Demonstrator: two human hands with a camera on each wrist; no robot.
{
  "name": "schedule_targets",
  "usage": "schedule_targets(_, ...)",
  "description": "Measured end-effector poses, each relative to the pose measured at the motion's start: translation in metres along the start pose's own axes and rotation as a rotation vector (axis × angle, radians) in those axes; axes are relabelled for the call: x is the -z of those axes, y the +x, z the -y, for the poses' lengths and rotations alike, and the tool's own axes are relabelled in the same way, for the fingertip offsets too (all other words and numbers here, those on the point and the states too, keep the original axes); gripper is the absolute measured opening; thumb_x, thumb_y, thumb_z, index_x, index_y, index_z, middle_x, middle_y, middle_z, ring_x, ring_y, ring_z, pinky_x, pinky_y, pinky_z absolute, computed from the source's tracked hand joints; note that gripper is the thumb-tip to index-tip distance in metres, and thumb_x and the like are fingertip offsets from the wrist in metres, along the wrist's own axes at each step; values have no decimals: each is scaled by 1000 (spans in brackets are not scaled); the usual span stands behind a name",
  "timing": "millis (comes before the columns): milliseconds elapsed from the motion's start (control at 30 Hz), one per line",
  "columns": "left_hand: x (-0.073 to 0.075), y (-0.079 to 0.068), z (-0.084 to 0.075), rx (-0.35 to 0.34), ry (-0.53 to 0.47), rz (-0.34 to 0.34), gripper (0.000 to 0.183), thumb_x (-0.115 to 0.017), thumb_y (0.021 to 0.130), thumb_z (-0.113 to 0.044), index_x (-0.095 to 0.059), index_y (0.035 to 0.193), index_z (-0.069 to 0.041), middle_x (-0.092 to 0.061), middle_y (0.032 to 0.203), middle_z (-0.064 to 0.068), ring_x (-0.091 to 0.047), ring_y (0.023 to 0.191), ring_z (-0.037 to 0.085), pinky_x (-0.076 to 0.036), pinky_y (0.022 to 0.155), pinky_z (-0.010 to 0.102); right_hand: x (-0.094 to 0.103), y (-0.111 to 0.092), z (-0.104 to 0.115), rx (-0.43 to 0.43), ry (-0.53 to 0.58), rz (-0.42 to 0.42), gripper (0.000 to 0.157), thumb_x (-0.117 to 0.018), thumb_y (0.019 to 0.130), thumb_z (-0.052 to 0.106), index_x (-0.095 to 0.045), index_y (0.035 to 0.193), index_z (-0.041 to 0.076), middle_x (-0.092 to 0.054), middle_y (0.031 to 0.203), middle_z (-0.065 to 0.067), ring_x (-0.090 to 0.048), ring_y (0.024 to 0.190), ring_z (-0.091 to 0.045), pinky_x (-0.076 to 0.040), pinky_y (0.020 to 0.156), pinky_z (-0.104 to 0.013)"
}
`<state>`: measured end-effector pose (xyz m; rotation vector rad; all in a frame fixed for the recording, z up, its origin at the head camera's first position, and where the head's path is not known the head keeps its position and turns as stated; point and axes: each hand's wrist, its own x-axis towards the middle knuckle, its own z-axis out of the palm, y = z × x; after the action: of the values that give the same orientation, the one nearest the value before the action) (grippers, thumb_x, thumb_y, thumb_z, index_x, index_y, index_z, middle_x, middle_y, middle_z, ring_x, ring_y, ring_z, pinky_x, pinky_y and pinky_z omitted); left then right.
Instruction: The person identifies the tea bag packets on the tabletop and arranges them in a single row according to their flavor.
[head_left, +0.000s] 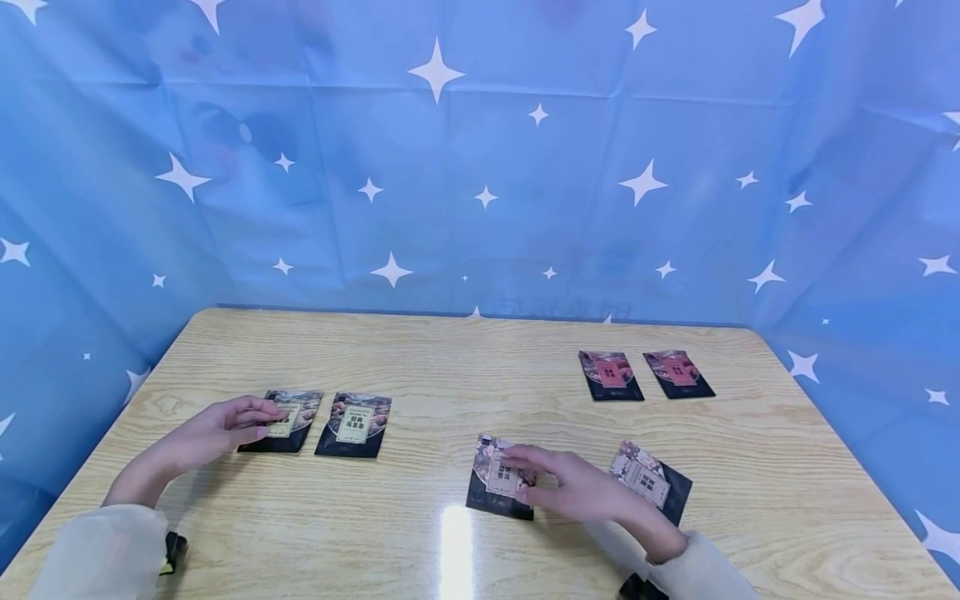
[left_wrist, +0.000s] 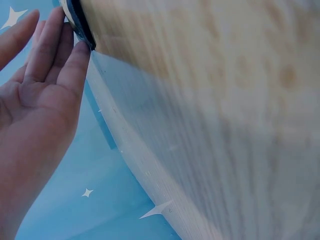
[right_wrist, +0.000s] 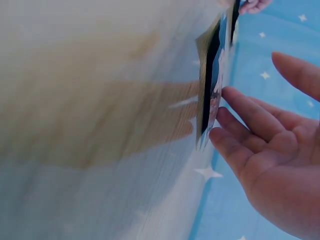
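Note:
My left hand (head_left: 217,433) reaches over a dark tea packet with a cream label (head_left: 302,419), its fingers resting on the label side. In the left wrist view, fairly straight fingertips meet that packet's edge, with the thumb held apart. A matching cream-label packet (head_left: 354,425) lies just to its right. At the centre front, my right hand (head_left: 577,483) touches a packet with a pink floral top (head_left: 486,492). The right wrist view shows the extended fingertips against this packet's face (right_wrist: 216,75), thumb away from it. A second pink floral packet (head_left: 647,477) lies tilted, partly behind my right forearm.
Two red-label packets (head_left: 611,375) lie side by side toward the back right of the wood-grain table (head_left: 450,358). A blue star-patterned cloth (head_left: 480,150) hangs behind the table's back edge and along both sides. Glare marks the front middle.

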<state>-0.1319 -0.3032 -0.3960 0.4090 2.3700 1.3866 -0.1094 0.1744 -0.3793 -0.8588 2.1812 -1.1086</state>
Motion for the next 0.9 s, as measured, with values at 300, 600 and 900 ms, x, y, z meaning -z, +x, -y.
schedule_targets(300,0,0,0,-9,-11,2,39,-51,94,-14,-42,126,8,-43,130,29,-50,109,4,-45,81,23,3,20,3,-1,-32,15,54,-53,94,22,-32,139,0,-45,136,-11,-43,122,-29,-35,97,-48)
schedule_targets(600,0,0,1,0,8,0,40,-52,94,-15,-42,126,8,-44,129,28,-50,114,21,-46,80,24,3,44,6,-16,-81,18,55,-54,93,20,-31,140,-1,-46,135,-9,-45,121,-26,-34,98,-47)
schedule_targets(900,0,0,1,-23,-20,14,41,-51,95,-14,-41,126,10,-41,129,31,-47,104,-9,-46,80,22,4,68,10,-20,-92,34,53,-52,94,18,-32,139,0,-47,135,-9,-47,118,-25,-39,93,-41)
